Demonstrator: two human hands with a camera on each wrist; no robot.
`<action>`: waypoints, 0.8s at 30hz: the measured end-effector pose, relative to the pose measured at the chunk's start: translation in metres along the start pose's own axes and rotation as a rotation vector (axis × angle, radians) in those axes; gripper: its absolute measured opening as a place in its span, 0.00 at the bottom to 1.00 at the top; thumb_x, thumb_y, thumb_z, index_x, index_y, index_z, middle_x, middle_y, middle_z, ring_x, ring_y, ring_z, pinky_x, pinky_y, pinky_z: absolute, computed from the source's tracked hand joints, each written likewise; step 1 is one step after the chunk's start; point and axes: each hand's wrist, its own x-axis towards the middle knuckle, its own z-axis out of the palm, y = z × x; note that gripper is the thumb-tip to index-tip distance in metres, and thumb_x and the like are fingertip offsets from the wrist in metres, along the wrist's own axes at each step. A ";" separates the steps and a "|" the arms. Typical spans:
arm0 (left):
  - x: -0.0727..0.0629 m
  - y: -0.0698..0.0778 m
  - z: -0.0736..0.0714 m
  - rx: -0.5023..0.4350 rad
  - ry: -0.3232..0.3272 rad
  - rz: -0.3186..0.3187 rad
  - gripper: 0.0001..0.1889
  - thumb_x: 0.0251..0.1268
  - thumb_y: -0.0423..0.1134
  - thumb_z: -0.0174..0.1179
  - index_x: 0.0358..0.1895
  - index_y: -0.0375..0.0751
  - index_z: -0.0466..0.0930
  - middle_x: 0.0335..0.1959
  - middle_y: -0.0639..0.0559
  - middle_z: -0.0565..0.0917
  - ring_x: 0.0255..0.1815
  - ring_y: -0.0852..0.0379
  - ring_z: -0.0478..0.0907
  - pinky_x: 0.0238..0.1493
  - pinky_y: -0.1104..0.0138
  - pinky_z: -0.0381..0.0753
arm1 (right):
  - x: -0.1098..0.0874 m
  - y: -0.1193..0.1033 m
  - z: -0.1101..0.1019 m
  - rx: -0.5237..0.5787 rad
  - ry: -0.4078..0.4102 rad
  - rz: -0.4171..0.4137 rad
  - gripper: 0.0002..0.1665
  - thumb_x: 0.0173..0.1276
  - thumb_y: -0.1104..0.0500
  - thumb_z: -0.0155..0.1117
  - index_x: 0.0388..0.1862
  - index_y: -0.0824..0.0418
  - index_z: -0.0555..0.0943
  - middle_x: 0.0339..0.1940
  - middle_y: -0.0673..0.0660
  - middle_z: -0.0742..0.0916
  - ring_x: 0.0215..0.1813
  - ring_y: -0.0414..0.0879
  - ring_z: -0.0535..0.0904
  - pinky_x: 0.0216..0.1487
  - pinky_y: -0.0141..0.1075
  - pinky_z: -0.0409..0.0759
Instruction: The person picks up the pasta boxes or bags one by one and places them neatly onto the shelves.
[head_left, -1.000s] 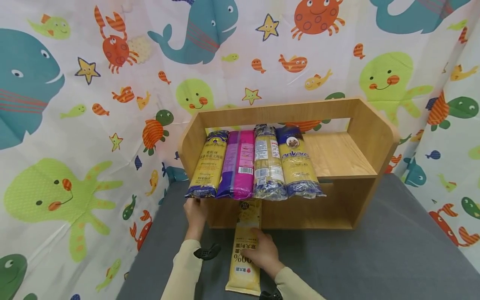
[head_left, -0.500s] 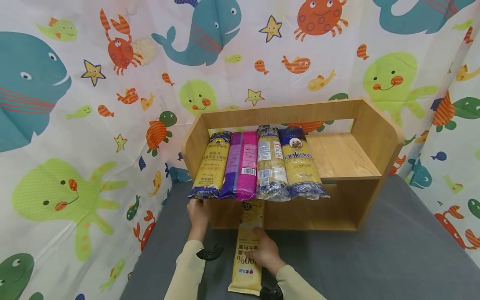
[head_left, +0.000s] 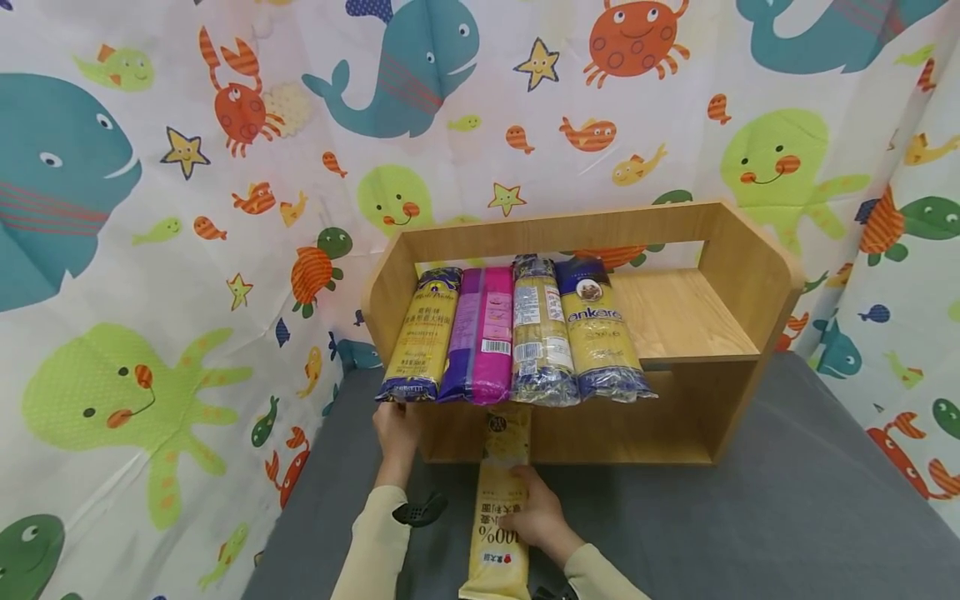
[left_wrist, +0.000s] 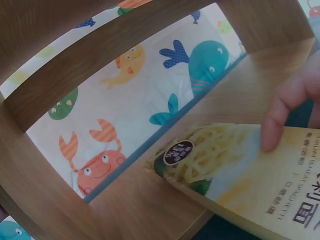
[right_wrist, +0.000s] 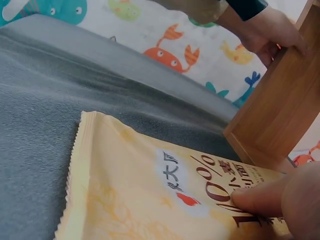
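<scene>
A yellow spaghetti packet lies lengthwise at the front of the wooden shelf, its far end inside the lower compartment. My right hand grips it by the right side, the thumb on its printed face in the right wrist view. At the shelf's left side, my left hand holds the edge of the side panel; the right wrist view shows its fingers curled round the board. The left wrist view shows the packet's far end over the lower board, with a fingertip of the right hand on it.
On the upper board lie several pasta packets: a yellow-blue one, a pink-purple one, a clear one and another yellow-blue one. Their ends overhang the front edge. A grey cloth covers the table; a patterned curtain hangs behind.
The spaghetti packet and my right hand have shifted slightly toward me over the last half second. My left hand stays on the side panel. The head view has moved a little.
</scene>
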 end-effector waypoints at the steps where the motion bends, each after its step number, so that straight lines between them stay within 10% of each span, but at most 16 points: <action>1: -0.001 0.000 0.000 0.001 0.003 0.005 0.09 0.72 0.32 0.57 0.48 0.32 0.84 0.36 0.33 0.88 0.29 0.43 0.77 0.33 0.50 0.74 | -0.003 0.002 -0.002 0.011 -0.003 -0.007 0.46 0.41 0.70 0.81 0.63 0.64 0.74 0.60 0.71 0.82 0.49 0.56 0.80 0.48 0.46 0.80; 12: 0.001 0.001 0.002 -0.014 -0.001 0.016 0.10 0.73 0.35 0.56 0.46 0.32 0.83 0.30 0.36 0.85 0.26 0.49 0.70 0.30 0.58 0.67 | -0.029 0.019 -0.033 0.138 -0.129 0.003 0.45 0.43 0.75 0.72 0.66 0.67 0.74 0.41 0.61 0.85 0.33 0.46 0.78 0.31 0.38 0.78; 24: -0.002 0.004 0.003 -0.010 -0.011 0.003 0.11 0.74 0.35 0.57 0.51 0.33 0.84 0.37 0.35 0.88 0.30 0.46 0.77 0.33 0.55 0.74 | -0.058 0.049 -0.081 0.361 -0.325 0.151 0.48 0.53 0.77 0.65 0.75 0.75 0.62 0.57 0.72 0.84 0.42 0.49 0.82 0.37 0.40 0.77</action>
